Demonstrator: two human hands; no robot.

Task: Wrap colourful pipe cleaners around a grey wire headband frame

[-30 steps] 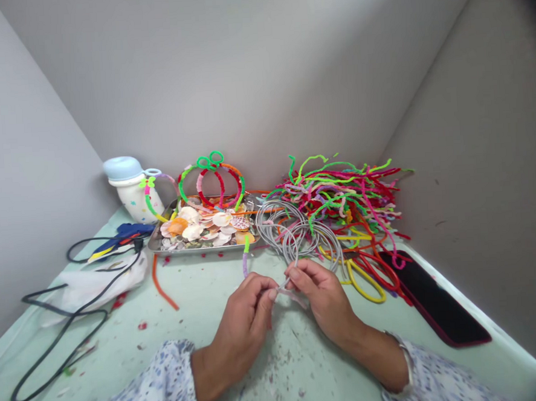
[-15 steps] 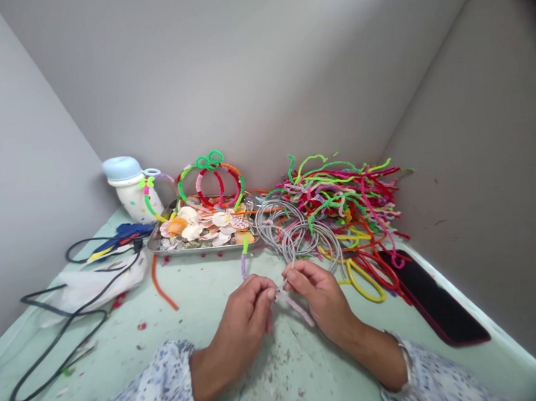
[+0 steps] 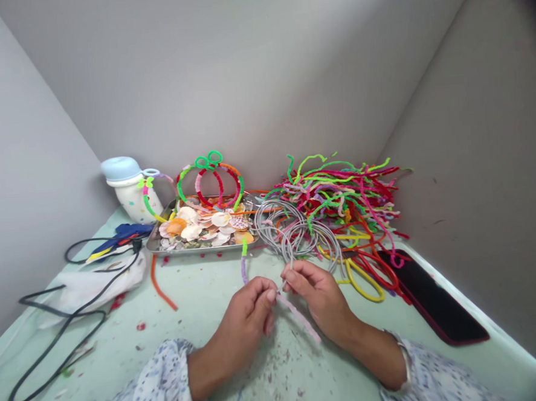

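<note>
On the pale green counter point(image 3: 201, 301), before the heap of coloured pipe cleaners point(image 3: 341, 202) and grey wire hoops point(image 3: 292, 232), the left hand point(image 3: 248, 316) and right hand point(image 3: 322, 297), fingers pinched, grasp a pink pipe cleaner point(image 3: 303, 322) and grey wire end between them.

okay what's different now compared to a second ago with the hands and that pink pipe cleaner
The pink pipe cleaner has been drawn out longer from between the fingers, its free end now trailing further down and right over the table. Both the left hand and the right hand kept pinching it, barely shifting. The shell tray, glue gun and phone stayed put.
</note>
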